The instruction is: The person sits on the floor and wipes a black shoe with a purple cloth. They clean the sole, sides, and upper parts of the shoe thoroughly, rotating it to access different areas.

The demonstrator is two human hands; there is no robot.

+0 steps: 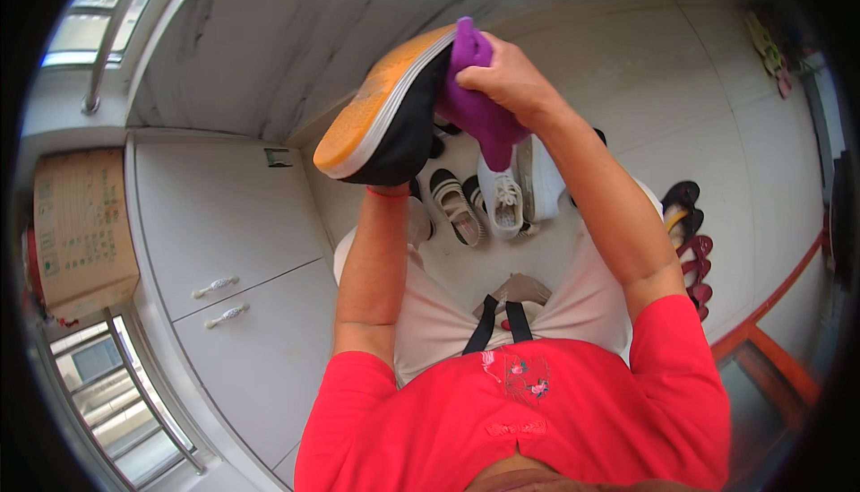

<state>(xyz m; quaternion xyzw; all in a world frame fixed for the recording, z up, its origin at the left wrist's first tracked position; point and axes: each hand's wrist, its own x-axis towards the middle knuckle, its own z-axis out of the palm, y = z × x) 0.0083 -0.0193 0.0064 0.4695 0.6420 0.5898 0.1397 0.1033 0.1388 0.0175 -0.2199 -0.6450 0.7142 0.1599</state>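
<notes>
A black cloth shoe (403, 136) with an orange-tan sole and white sidewall is held up in front of me, sole turned to the left. My left wrist (388, 197), with a thin red cord round it, runs up behind the shoe's near end. The left hand itself is hidden by the shoe, which it holds up. At the far end, my right hand (514, 78) grips a bunched purple cloth (474, 112) and presses it against the black upper. One corner of the cloth hangs down.
Below, a white lace-up sneaker (505, 206) and a striped shoe (457, 213) stand on the pale tiled floor among several others. Dark and red slippers (695, 250) line the right. Left are a white cabinet (222, 216) and a cardboard box (84, 230); a marbled wall (282, 42) rises ahead.
</notes>
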